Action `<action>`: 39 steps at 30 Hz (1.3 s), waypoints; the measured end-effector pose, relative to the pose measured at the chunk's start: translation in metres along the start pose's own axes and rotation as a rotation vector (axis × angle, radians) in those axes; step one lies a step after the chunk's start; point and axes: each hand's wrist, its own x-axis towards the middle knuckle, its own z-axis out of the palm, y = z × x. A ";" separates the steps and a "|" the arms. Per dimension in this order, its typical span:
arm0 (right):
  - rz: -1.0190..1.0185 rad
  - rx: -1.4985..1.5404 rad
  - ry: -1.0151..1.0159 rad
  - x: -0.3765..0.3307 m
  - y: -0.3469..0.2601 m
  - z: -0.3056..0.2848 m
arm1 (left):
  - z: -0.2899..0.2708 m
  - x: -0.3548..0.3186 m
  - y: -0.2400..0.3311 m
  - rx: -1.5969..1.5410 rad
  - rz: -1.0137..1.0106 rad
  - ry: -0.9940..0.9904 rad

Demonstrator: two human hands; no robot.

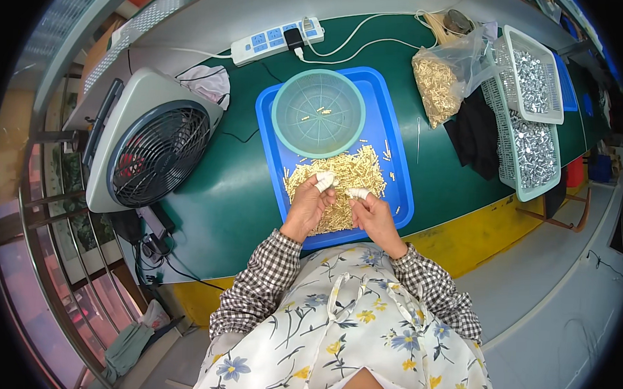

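My left hand (312, 203) and my right hand (374, 217) are close together over a heap of small brass-coloured pins (362, 170). White tape wraps a finger on each hand. The fingers of both hands are pinched, and whatever sits between the tips is too small to make out. The heap lies in the near part of a blue tray (402, 146). At the tray's far end stands a round green plastic basket (349, 99) with a few pins on its bottom. Several loose pins lie along the tray's right side.
A grey box fan (162, 150) stands at the left, with cables near it. Behind the tray lies a white power strip (266, 46). To the right are a thin metal tool (418, 138), a bag of brass pieces (436, 85), black cloth (475, 135) and stacked baskets (509, 158) of silvery parts.
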 end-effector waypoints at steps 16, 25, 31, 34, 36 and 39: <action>-0.229 -0.362 -0.016 0.000 -0.011 0.009 | -0.021 -0.009 -0.010 -0.301 -0.118 -0.185; -0.230 -0.368 -0.004 -0.002 -0.010 0.009 | -0.014 -0.013 -0.007 -0.282 -0.142 -0.124; -0.258 -0.533 -0.041 -0.005 -0.014 0.008 | -0.007 -0.020 -0.003 0.120 0.007 -0.123; -0.301 -0.589 -0.029 -0.004 -0.010 0.008 | 0.000 -0.022 -0.004 0.222 0.042 -0.108; -0.334 -0.590 -0.024 -0.002 -0.005 0.007 | 0.005 -0.025 -0.003 0.204 0.029 -0.083; -0.256 -0.353 -0.072 -0.002 -0.013 0.009 | -0.002 -0.022 -0.004 0.124 0.061 -0.098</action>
